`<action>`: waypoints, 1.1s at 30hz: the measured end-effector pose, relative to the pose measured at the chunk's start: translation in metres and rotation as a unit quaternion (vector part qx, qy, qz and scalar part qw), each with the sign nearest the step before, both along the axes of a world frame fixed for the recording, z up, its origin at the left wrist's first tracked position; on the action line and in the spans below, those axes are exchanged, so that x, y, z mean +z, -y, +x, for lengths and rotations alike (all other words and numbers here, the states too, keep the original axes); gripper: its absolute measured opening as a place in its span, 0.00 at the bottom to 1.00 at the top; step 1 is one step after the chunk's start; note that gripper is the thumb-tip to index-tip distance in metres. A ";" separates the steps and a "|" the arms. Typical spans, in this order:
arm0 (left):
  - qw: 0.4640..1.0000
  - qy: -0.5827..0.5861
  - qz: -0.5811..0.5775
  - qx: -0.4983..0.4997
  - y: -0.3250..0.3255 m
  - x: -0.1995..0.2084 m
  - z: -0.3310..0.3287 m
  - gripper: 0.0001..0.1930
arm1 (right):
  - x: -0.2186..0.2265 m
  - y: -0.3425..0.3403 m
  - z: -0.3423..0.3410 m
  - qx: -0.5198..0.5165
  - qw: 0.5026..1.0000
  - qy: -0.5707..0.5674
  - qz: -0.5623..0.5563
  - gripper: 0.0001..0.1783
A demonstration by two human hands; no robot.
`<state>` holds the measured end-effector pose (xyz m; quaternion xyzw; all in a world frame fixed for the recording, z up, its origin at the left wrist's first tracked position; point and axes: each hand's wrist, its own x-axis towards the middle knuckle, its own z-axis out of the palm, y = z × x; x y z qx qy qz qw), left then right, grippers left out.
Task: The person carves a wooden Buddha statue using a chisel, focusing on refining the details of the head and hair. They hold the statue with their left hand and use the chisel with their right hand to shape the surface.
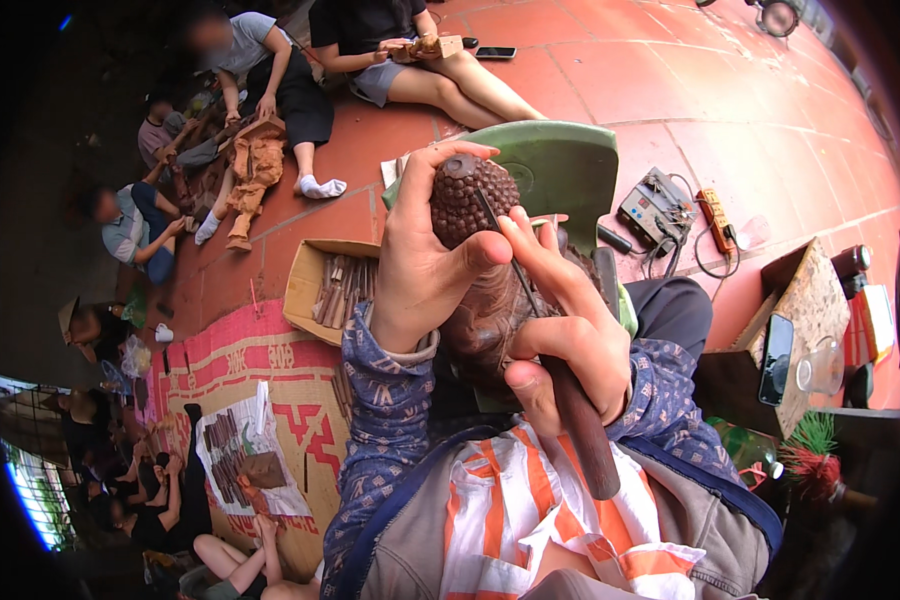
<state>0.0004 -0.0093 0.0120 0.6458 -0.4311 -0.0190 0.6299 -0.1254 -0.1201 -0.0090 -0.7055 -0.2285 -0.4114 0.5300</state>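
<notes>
A dark brown wood carving (470, 335), its rounded top covered in small knobbly curls, rests between my hands in front of my lap. My left hand (420, 250) is wrapped round the left side of its curled top, thumb across the front. In my right hand (580, 320) is a carving chisel (582, 430) with a thin metal shaft and a dark wooden handle pointing down toward me. The chisel's tip lies against the curls, and my right fingertips meet the shaft close to my left thumb. Part of the carving's lower body is hidden by my right hand.
Behind the carving is a green plastic chair (580, 160). A box of chisels (305, 300) stands left; more tools lie on a white sheet (288, 470) on the mat. At right are a grey control unit (642, 212), a power strip (712, 215) and a phone (776, 360). Several people work nearby.
</notes>
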 end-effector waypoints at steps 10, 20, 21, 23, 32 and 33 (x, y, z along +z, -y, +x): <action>0.999 -0.054 -0.001 0.007 0.004 0.010 -0.011 0.39 | 0.034 0.003 -0.006 -0.050 0.998 -0.032 -0.019 0.09; 0.999 -0.022 -0.006 0.031 0.007 0.008 -0.009 0.37 | 0.017 0.013 0.006 -0.009 0.999 -0.001 0.045 0.05; 0.999 -0.025 -0.006 0.038 0.004 0.007 -0.008 0.38 | 0.019 0.010 0.007 -0.009 0.999 0.001 0.036 0.05; 0.999 -0.032 -0.011 0.042 0.003 0.007 -0.007 0.40 | 0.031 0.010 0.002 -0.020 1.000 -0.012 -0.002 0.05; 0.996 -0.092 -0.018 0.000 0.002 0.006 -0.004 0.47 | 0.011 0.026 0.004 0.139 0.989 0.004 0.038 0.19; 0.995 -0.098 -0.024 -0.012 0.003 0.007 -0.005 0.45 | 0.009 0.028 0.004 0.129 0.991 -0.001 0.037 0.19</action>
